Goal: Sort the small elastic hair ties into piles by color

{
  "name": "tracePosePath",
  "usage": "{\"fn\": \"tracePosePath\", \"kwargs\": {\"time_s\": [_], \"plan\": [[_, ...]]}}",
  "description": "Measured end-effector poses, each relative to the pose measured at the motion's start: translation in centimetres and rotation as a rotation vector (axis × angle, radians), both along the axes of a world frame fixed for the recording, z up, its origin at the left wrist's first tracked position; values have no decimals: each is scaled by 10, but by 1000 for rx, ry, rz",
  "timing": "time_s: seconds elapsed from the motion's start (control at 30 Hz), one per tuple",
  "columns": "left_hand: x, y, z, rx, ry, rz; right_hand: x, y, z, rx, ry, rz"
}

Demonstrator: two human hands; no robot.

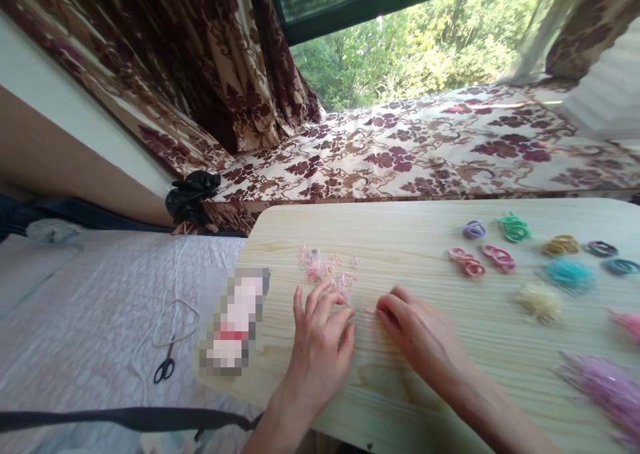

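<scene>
A loose pile of small pink and clear elastic bands [320, 267] lies on the light wooden table [400, 401]. My left hand [320, 337] rests just in front of this pile, its fingers bent and spread apart, with the fingertips at the pile's near edge. To its right, the fingers of my right hand [417, 324] are pinched together low over the wood. A few thin pink elastic bands [371, 322] show at those fingertips, faint and blurred; the pinched part is mostly hidden.
Sorted hair ties in pink [499, 258], green [515, 227] and other colours sit at right, near turquoise [569, 274], cream [540, 301] and purple band heaps [607, 387]. A pixelated object [235, 324] lies on the table's left edge. Scissors [164, 371] and a white cord lie beyond it.
</scene>
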State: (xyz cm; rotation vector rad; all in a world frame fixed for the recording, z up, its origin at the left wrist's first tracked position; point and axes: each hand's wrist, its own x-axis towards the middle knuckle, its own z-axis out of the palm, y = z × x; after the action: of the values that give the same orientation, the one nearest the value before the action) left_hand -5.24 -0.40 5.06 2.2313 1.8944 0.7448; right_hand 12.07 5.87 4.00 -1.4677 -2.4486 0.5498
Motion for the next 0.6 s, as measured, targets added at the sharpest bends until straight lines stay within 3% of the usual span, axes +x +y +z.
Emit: {"fn": "tracePosePath", "kwargs": {"time_s": [0.2,0.37,0.6], "plan": [[4,4,1,40,-20,-14,3,-5,2,-37,67,15],[13,8,12,121,-24,-51,14,-15,16,-337,461,9],[22,10,20,79,-27,-115,21,-16,29,-652,641,-53]]}}
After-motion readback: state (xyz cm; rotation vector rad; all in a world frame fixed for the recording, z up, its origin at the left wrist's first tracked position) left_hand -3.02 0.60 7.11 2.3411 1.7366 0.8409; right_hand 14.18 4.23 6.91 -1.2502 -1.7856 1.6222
